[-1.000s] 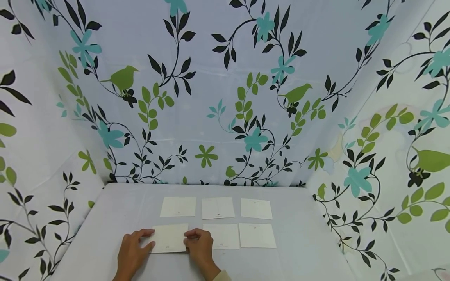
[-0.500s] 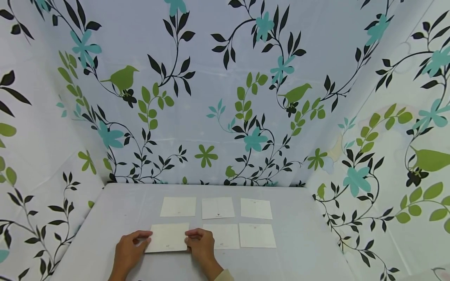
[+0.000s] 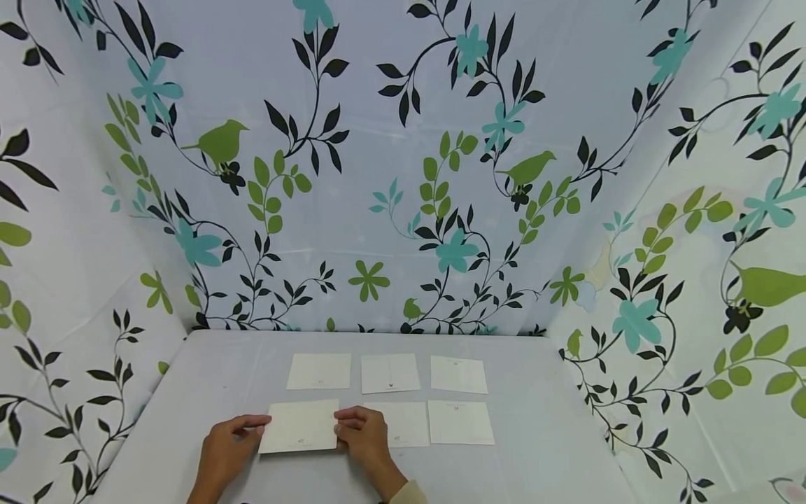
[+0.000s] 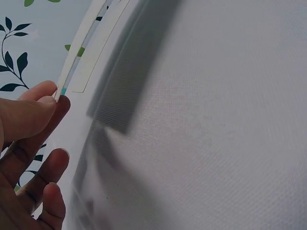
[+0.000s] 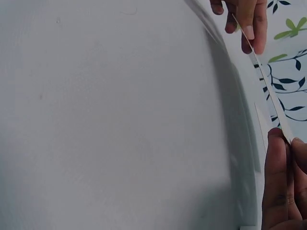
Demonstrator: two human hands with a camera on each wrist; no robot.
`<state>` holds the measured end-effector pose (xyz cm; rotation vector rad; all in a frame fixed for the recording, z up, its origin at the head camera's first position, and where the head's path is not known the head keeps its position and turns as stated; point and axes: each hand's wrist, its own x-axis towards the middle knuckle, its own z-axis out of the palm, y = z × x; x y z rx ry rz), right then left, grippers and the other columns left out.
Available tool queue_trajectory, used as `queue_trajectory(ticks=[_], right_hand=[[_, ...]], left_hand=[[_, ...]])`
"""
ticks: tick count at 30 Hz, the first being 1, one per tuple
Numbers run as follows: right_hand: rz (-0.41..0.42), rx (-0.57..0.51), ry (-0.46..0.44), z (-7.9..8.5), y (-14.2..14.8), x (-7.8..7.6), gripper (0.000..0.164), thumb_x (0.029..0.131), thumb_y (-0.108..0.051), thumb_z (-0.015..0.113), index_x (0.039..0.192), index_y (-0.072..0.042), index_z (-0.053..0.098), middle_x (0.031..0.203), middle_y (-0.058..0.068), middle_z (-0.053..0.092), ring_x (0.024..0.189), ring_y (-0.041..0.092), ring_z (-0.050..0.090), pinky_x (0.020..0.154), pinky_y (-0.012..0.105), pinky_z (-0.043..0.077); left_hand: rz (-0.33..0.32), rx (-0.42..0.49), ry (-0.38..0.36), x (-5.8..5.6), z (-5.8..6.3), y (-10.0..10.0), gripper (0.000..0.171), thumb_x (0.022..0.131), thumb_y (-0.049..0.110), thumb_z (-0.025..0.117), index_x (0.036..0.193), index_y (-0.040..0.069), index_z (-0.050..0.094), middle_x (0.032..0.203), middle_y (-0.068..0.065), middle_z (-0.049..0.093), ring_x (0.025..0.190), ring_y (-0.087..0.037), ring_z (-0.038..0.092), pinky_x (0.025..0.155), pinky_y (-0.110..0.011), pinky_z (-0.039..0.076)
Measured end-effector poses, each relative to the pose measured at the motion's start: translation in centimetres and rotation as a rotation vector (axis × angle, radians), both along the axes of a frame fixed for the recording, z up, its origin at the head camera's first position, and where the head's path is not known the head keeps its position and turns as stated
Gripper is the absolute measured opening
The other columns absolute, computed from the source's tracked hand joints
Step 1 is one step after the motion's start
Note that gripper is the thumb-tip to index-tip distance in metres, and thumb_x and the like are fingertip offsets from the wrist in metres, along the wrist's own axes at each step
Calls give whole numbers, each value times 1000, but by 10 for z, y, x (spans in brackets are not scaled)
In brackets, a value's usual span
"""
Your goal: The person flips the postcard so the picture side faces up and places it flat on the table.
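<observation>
A cream paper card (image 3: 299, 425) is held up between both hands, above the white table, and casts a shadow on it in both wrist views. My left hand (image 3: 228, 451) pinches its left edge between thumb and fingers; in the left wrist view the card (image 4: 79, 48) shows edge-on at the thumb tip. My right hand (image 3: 367, 441) pinches the opposite edge, and the right wrist view shows the card (image 5: 268, 86) as a thin strip spanning both hands. Small faint print marks the card's lower part.
Behind lies a row of three similar cards, left (image 3: 318, 371), middle (image 3: 390, 373) and right (image 3: 459, 374). Two more cards, one (image 3: 408, 423) partly behind my right hand and one (image 3: 462, 423) farther right, lie on the white table (image 3: 541, 448). Patterned curtains (image 3: 352, 210) surround it.
The card has risen and come closer, looking slightly larger. My left hand has shifted left and my right hand slightly right, both keeping their pinch. The other cards stay put.
</observation>
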<state>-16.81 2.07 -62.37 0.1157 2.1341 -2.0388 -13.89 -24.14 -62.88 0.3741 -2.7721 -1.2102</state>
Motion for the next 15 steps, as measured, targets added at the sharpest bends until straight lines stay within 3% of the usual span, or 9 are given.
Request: queue_trajectory(ticks=[6, 15], right_hand=[[48, -13, 15, -4, 6, -3, 19, 84, 4, 72, 97, -9, 76, 84, 5, 75, 73, 13, 71, 63, 33, 59], [61, -8, 22, -9, 8, -6, 16, 84, 0, 73, 95, -11, 77, 80, 5, 76, 67, 13, 70, 59, 31, 57]], left_hand=[[17, 20, 9, 0, 6, 2, 20, 90, 15, 71, 107, 22, 77, 114, -2, 75, 94, -17, 59, 72, -27, 41], [55, 27, 25, -2, 8, 4, 21, 86, 12, 75, 104, 22, 78, 103, 1, 77, 89, -15, 59, 71, -27, 39]])
